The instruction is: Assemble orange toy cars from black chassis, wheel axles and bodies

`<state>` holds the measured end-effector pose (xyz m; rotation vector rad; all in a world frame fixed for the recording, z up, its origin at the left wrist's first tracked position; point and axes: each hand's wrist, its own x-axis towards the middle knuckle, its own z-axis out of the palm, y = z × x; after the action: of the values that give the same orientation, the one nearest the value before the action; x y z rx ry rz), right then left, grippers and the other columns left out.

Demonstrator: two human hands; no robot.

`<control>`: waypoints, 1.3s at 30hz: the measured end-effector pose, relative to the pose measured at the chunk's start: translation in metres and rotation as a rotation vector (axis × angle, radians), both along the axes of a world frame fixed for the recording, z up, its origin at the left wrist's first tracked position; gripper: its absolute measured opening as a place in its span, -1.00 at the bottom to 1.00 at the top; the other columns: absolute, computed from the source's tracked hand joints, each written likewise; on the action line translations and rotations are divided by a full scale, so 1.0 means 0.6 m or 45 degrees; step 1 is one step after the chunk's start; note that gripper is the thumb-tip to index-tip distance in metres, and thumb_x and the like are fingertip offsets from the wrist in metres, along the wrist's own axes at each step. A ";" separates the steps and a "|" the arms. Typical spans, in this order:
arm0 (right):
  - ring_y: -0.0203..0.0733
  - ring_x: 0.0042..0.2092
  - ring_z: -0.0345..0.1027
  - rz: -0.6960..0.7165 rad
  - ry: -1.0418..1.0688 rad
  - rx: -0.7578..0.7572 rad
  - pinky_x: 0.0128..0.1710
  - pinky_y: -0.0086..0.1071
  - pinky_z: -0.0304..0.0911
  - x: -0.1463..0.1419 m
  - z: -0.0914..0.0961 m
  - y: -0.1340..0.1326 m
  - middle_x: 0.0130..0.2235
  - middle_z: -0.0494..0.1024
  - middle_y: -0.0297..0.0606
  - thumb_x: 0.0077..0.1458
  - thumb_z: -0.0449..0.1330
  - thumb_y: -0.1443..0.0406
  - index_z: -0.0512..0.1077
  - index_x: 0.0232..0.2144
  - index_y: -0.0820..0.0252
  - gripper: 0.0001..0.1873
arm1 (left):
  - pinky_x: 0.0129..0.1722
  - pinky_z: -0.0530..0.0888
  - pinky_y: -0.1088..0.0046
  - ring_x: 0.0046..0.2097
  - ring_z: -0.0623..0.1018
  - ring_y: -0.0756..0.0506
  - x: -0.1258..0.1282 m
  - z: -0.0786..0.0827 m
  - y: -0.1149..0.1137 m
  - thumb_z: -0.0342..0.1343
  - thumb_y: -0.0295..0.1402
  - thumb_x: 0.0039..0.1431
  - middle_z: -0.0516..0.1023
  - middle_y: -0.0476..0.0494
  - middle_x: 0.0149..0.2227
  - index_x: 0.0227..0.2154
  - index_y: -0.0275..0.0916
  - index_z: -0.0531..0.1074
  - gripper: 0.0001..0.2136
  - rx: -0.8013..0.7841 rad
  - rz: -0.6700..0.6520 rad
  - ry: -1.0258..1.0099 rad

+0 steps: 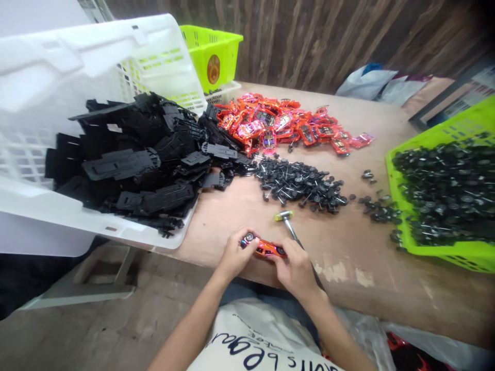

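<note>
Both my hands pinch a small orange toy car point(265, 248) at the near edge of the wooden table point(348, 257). My left hand point(234, 254) grips its left end, where a wheel shows. My right hand point(296, 268) holds its right end. A small hammer point(288, 222) with a yellow-tipped head lies just behind the car, its handle running under my right hand. Beyond it is a heap of black wheel-and-axle pieces point(297, 183).
A tipped white crate point(77, 103) spills black chassis plates point(147, 159) at left. Orange car bodies point(278, 123) are piled at the back. A green basket point(444, 252) of wheels stands right, another green basket point(212, 51) behind. Bags lie at the far right.
</note>
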<state>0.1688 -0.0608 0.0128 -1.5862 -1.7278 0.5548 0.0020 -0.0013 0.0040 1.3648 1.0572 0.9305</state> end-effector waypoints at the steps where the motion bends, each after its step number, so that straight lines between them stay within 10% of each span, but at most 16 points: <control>1: -0.03 -0.20 0.39 -0.012 0.038 -0.041 -0.16 -0.21 0.28 0.000 -0.002 0.003 -0.29 0.53 -0.15 0.09 0.12 0.28 0.42 -0.30 0.14 -0.88 | -0.21 0.37 0.46 -0.27 0.44 -0.08 -0.005 0.002 0.000 0.12 -0.32 0.08 0.45 -0.06 -0.38 -0.38 -0.23 0.45 -0.90 -0.019 -0.024 -0.009; 6: -0.06 -0.27 0.47 -0.031 0.685 -0.590 -0.25 -0.22 0.37 0.007 -0.011 0.029 -0.28 0.58 -0.17 0.12 0.07 0.07 0.44 -0.27 0.19 -0.66 | 0.04 0.32 0.35 0.08 0.38 -0.20 -0.044 0.017 0.002 0.37 -0.41 -0.23 0.38 -0.24 0.04 0.06 -0.13 0.29 -0.30 0.077 -0.223 -0.082; 8: -0.05 -0.25 0.48 -0.018 0.728 -0.657 -0.24 -0.20 0.37 0.011 -0.011 0.033 -0.27 0.59 -0.15 0.17 -0.01 0.04 0.46 -0.28 0.21 -0.59 | 0.09 0.28 0.31 0.08 0.37 -0.20 -0.050 0.015 0.004 0.34 -0.44 -0.19 0.40 -0.23 0.03 -0.01 -0.12 0.36 -0.42 0.198 -0.280 0.017; 17: 0.03 0.13 0.26 0.184 -0.339 0.061 0.01 -0.13 0.16 0.001 0.013 -0.008 0.10 0.42 -0.08 0.14 0.14 0.19 0.33 0.06 0.16 -0.57 | -0.06 0.34 0.33 -0.09 0.46 -0.17 -0.020 -0.011 0.012 0.26 -0.43 -0.06 0.49 -0.15 -0.19 -0.23 -0.19 0.47 -0.73 0.309 -0.228 0.129; 23: -0.10 -0.29 0.41 -0.066 -0.273 0.110 -0.23 -0.30 0.23 -0.024 -0.005 0.005 -0.32 0.59 -0.19 0.09 0.07 0.43 0.47 -0.36 0.16 -0.81 | -0.24 0.35 0.40 -0.27 0.47 -0.10 -0.011 -0.012 0.021 0.25 -0.47 -0.09 0.45 -0.07 -0.37 -0.44 -0.26 0.45 -0.88 0.308 -0.203 0.113; 28: -0.16 -0.25 0.42 -0.094 -0.035 0.087 -0.27 -0.37 0.25 -0.021 -0.003 0.006 -0.29 0.57 -0.22 0.18 0.04 0.31 0.42 -0.27 0.17 -0.84 | -0.25 0.33 0.43 -0.27 0.45 -0.08 -0.005 0.004 0.009 0.24 -0.44 -0.05 0.44 -0.05 -0.38 -0.43 -0.26 0.43 -0.90 0.374 -0.183 0.206; 34: -0.23 -0.53 0.29 -0.397 -0.373 0.328 -0.43 -0.37 0.08 -0.019 -0.011 0.036 -0.62 0.42 -0.20 0.29 -0.14 0.23 0.35 -0.66 0.18 -0.48 | -0.30 0.34 0.46 -0.32 0.43 -0.04 0.025 0.028 -0.051 0.20 -0.31 0.03 0.43 -0.05 -0.41 -0.44 -0.25 0.43 -0.88 0.354 0.149 0.262; 39: -0.18 -0.42 0.36 -0.428 -0.515 0.064 -0.42 -0.39 0.09 -0.003 -0.017 0.029 -0.45 0.51 -0.14 0.29 -0.14 0.15 0.45 -0.39 0.22 -0.56 | -0.24 0.40 0.41 -0.29 0.49 -0.08 0.027 0.008 -0.023 0.18 -0.28 0.01 0.50 -0.08 -0.40 -0.42 -0.26 0.46 -0.85 0.125 0.151 0.268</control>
<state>0.1671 -0.0433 0.0025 -1.9980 -1.6801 0.0233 0.0183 -0.0154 0.0090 1.5194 1.2772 0.9510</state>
